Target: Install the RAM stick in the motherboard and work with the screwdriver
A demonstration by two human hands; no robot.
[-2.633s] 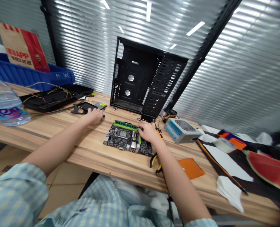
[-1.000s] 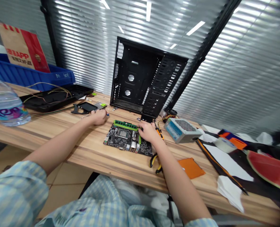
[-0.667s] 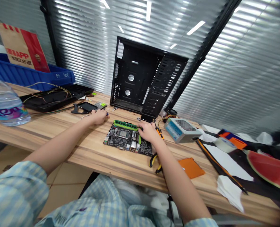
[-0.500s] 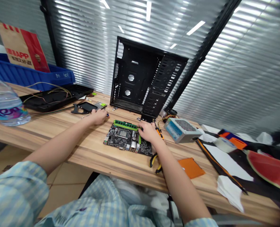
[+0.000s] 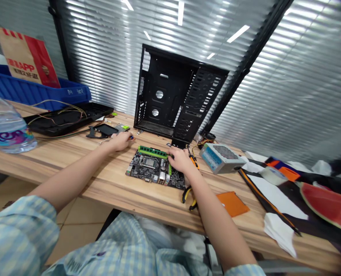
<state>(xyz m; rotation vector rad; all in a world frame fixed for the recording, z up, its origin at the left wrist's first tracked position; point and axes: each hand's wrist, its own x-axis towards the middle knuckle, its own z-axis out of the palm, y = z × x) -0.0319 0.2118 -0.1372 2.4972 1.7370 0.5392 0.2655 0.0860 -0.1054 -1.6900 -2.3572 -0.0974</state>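
A motherboard lies flat on the wooden table, with a green memory stick along its far edge and a square processor near the middle. My right hand is closed on the board's far right part, fingers bent by the end of the memory stick. Beyond the board to the left, my left hand is closed low over the table. From its fingertips sticks out a small blue and orange piece, too small to name. Yellow-and-black plier handles show beside my right forearm, partly hidden.
Behind the board stands a black computer case. A power supply sits to the right, near an orange sheet. At left are a black panel with wires, a drive bracket, a water bottle and a blue bin.
My left hand has shifted slightly to the right, and more of the small blue and orange piece shows at its fingertips. My right hand and the motherboard stay where they were.
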